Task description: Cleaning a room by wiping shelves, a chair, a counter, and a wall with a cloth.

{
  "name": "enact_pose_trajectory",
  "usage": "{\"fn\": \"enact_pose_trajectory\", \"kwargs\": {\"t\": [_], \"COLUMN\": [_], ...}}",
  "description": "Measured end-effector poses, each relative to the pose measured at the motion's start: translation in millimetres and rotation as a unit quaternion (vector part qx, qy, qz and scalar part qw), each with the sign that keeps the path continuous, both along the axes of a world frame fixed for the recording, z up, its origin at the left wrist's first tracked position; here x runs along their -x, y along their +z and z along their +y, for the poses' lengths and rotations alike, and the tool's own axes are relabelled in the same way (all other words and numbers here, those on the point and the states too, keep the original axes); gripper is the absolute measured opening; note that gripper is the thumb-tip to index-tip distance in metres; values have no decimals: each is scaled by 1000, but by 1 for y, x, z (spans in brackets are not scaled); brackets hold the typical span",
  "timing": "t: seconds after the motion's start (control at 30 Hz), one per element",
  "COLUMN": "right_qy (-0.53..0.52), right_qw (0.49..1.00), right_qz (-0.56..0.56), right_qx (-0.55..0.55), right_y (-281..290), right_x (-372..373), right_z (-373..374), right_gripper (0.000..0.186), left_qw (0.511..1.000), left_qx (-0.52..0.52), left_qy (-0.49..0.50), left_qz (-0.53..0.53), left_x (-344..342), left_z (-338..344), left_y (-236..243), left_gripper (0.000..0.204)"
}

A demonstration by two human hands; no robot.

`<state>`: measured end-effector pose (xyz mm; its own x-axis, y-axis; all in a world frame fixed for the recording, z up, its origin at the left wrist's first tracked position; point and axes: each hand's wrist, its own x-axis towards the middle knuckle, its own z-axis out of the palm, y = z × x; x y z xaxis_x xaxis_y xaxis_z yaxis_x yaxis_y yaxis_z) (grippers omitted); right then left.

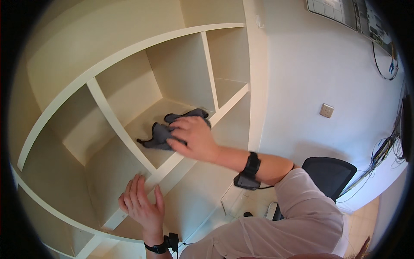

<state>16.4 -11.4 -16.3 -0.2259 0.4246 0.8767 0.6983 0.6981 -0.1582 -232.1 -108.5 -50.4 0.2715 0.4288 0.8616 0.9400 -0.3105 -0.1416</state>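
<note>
A dark grey cloth (160, 136) lies bunched on the floor of the middle shelf compartment. My right hand (193, 137) is on top of it, fingers curled over and gripping the fabric, which sticks out on both sides of the hand. At the lower left, my left hand (140, 202) rests at the front edge of the cream shelf unit (168, 166), fingers stretched out and thumb apart, with nothing in it. The palm of the right hand is hidden from above.
Upright dividers (116, 121) separate the compartments. A black-backed chair (330, 172) stands to the right, near a wall socket (326, 110) and a bundle of loose cables (388, 144). An opened electrical box (336, 11) hangs at the upper right.
</note>
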Motion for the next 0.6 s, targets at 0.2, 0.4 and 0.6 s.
{"fn": "enact_pose_trajectory", "kwargs": {"t": [0.2, 0.4, 0.6], "right_qy": [29, -12, -93], "right_qw": [990, 973, 971], "right_qz": [49, -73, 34], "right_qx": [-128, -217, -218], "right_y": [-40, -73, -98], "right_x": [62, 13, -66], "right_z": [-36, 6, 45], "right_gripper": [24, 34, 59], "left_qw": [1000, 998, 999], "left_qx": [-9, -13, 6], "left_qy": [9, 18, 15], "left_qz": [29, 51, 38], "left_x": [7, 6, 8], "left_z": [1, 0, -4], "left_y": [-1, 4, 3], "left_gripper": [46, 48, 50]}}
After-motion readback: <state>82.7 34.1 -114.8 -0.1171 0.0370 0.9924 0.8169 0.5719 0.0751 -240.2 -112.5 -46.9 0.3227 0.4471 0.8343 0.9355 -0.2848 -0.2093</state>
